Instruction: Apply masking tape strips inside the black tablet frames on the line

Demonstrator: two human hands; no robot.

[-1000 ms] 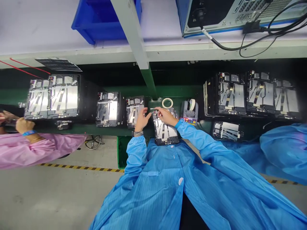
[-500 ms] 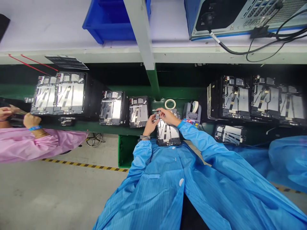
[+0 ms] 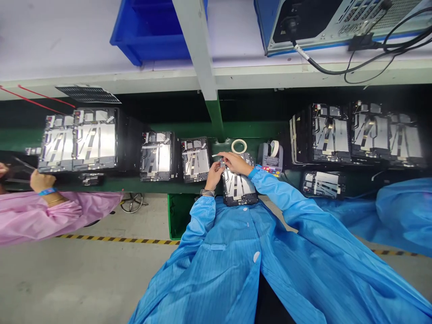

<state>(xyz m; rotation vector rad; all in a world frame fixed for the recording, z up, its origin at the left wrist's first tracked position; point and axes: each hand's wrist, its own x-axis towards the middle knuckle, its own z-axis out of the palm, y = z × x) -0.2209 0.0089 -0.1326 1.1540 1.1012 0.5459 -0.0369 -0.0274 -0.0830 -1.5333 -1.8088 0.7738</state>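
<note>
My left hand (image 3: 213,176) and my right hand (image 3: 234,163) meet over the top end of a tablet-sized metal panel (image 3: 238,188) with black edges and flat cables. Fingers of both hands pinch a small metal-and-black electronic part (image 3: 222,164), and a thin pale strip (image 3: 215,155) sticks out from it to the left. The part is partly hidden by my fingers. A roll of pale tape (image 3: 239,146) lies just above my right hand, and a tape dispenser (image 3: 270,155) stands to its right.
Similar panels (image 3: 195,159) line the green bench, with stacks (image 3: 330,132) on the right. A co-worker's pink sleeve (image 3: 40,211) is at left, and a blue sleeve (image 3: 405,211) at right. A blue bin (image 3: 151,31) and an equipment box (image 3: 337,22) sit on the shelf.
My hands have come together over the small part, which is now lifted and pinched between them. My left hand has moved off the neighbouring panel. The view has shifted slightly.
</note>
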